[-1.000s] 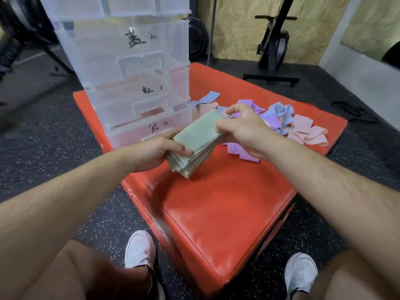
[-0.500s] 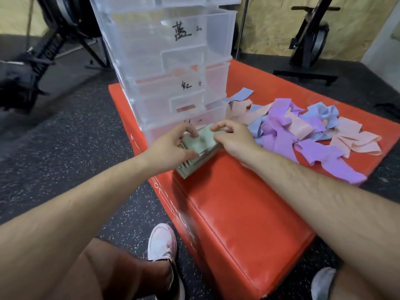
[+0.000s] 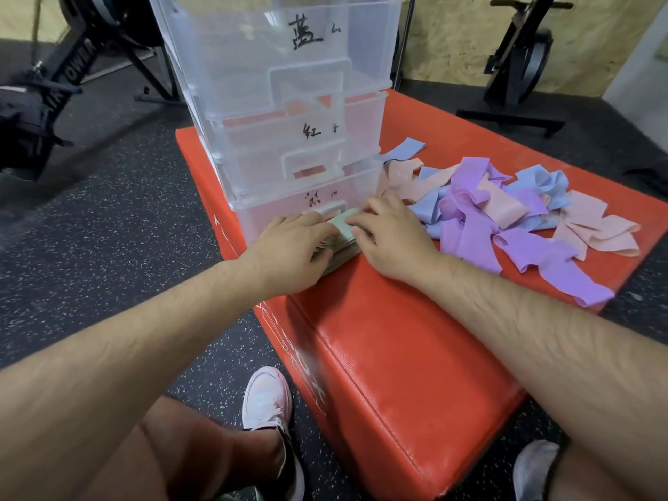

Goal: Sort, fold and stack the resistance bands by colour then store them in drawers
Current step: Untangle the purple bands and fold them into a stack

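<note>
As left hand [image 3: 289, 244], right hand [image 3: 392, 236] clasp it, green band stack [image 3: 343, 230] lies between.

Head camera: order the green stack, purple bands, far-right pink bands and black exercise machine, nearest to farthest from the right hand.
1. Green stack, held by the right hand.
2. Purple bands, just to its right.
3. Pink bands, far right of the pile.
4. Exercise machine, floor, back right.

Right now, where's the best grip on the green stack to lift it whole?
The green stack is loose folded layers lying flat, so I'd clamp it top to bottom at both ends: left hand from the left, right hand from the right.
</note>
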A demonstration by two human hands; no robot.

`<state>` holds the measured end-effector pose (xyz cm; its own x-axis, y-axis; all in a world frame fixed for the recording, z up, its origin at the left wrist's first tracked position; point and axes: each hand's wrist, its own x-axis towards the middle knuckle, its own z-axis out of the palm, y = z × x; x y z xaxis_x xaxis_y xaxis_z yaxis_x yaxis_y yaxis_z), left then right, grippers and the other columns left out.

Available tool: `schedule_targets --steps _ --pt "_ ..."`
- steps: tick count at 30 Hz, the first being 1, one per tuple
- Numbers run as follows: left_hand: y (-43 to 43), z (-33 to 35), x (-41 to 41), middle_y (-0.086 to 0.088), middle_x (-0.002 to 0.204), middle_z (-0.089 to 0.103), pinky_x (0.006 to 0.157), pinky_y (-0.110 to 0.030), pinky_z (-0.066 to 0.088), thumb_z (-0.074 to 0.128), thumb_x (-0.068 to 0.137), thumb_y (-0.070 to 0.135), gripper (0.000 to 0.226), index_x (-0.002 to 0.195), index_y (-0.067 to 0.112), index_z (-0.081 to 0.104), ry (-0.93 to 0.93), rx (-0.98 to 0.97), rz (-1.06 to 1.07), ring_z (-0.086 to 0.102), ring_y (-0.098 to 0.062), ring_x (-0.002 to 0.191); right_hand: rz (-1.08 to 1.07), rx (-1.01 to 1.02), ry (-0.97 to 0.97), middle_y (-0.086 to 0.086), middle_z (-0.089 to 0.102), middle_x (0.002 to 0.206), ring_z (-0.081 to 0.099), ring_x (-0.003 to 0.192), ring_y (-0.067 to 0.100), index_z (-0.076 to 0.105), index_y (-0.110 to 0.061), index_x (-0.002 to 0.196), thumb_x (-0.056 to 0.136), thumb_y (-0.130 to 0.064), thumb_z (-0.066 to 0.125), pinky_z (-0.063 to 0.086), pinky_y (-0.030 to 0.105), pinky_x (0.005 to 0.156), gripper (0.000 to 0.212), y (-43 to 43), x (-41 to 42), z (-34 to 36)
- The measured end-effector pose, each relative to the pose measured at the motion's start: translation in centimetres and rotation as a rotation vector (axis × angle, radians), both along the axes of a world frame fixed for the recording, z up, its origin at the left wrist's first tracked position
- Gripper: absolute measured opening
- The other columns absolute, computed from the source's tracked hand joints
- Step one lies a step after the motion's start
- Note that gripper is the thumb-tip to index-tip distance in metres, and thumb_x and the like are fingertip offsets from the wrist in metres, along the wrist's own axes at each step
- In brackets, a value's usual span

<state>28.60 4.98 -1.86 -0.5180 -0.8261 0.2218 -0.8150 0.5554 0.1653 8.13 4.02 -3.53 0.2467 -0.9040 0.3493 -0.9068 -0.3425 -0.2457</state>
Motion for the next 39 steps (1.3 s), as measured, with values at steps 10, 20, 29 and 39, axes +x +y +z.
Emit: schedule_targets --steps 10,20,29,39 --pt "-0.1 1.6 -3.2 0.008 0.118 0.062 0.094 -0.037 0.040 0.055 0.088 0.039 0.035 0.122 0.029 0.058 -0.075 -0.117 -0.046 0.059 -0.023 0.113 0.010 0.034 0.084 -0.003 0.056 0.126 0.041 0.126 0.022 0.058 -0.026 0.136 0.098 -0.032 0.047 0.042 0.042 0.097 0.040 3.6 -2.6 3.1" --pt "-0.4 2.8 -14.7 0.004 0.124 0.062 0.098 -0.041 0.041 0.037 0.074 0.051 0.063 0.126 0.025 0.061 -0.042 -0.030 -0.269 0.058 -0.026 0.118 -0.182 0.203 0.108 0.002 0.060 0.125 0.048 0.117 0.029 0.052 -0.026 0.141 0.093 -0.026 0.052 0.046 0.046 0.095 0.047 8.9 -12.8 5.3" --pt "-1.2 3.2 -22.0 0.006 0.138 0.045 0.105 -0.039 0.028 0.068 0.081 0.053 0.061 0.136 0.036 0.048 -0.326 0.144 -0.299 0.038 -0.021 0.133 -0.244 0.386 0.121 -0.001 0.058 0.125 0.046 0.122 0.025 0.057 -0.029 0.135 0.089 -0.032 0.063 0.048 0.044 0.096 0.046 9.2 -18.7 5.3" --pt "-2.2 1.6 -20.8 0.009 0.119 0.052 0.095 -0.039 0.033 0.068 0.084 0.050 0.038 0.120 0.038 0.061 -0.295 0.133 -0.317 0.042 -0.020 0.116 -0.176 0.495 0.203 -0.003 0.063 0.107 0.057 0.100 0.021 0.069 -0.026 0.111 0.078 -0.038 0.076 0.053 0.041 0.087 0.037 6.2 -18.1 4.5"
